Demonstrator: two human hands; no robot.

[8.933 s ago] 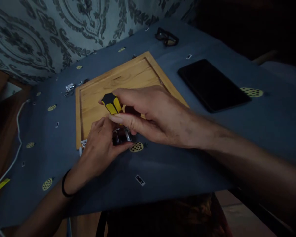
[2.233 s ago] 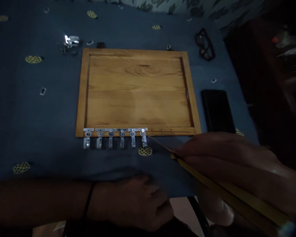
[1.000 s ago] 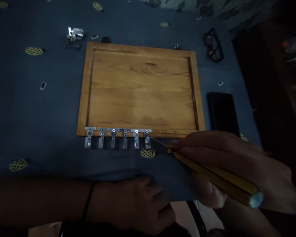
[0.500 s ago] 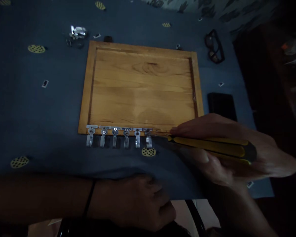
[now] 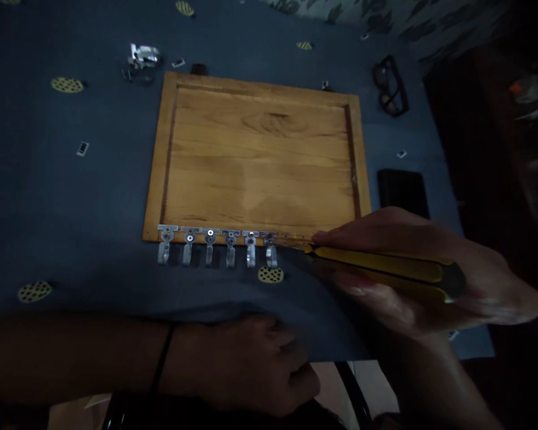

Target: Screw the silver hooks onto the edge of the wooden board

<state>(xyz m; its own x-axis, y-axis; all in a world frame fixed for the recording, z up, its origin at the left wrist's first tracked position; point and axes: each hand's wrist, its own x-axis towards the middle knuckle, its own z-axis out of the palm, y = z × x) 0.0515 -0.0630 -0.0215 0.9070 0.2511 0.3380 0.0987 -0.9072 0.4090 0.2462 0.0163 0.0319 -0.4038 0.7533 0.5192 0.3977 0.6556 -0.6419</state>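
Note:
My right hand (image 5: 412,263) is closed round a screwdriver (image 5: 376,266) with a yellow and black handle. Its shaft points left, and the tip meets the rightmost metal hook (image 5: 271,254) near its screw. Several such hooks stand in a row along the near edge of a framed wooden board (image 5: 262,149), their curved ends hanging past it. Cross-head screws show in their plates. Small holes run along the edge to the right of the row. Curled at the table's front edge, my left hand (image 5: 251,367) is closed, and what its fingers hold, if anything, is hidden.
Shiny metal pieces (image 5: 144,57) lie beyond the board's far left corner. Glasses (image 5: 390,86) and a dark flat rectangular object (image 5: 403,192) are to the right. A blue patterned cloth (image 5: 94,203) covers the table. Dark furniture stands past its right edge.
My right thumb has shifted slightly along the screwdriver's underside. The screwdriver tip stays at the rightmost hook. The left hand has hardly moved, and the view has shifted a little.

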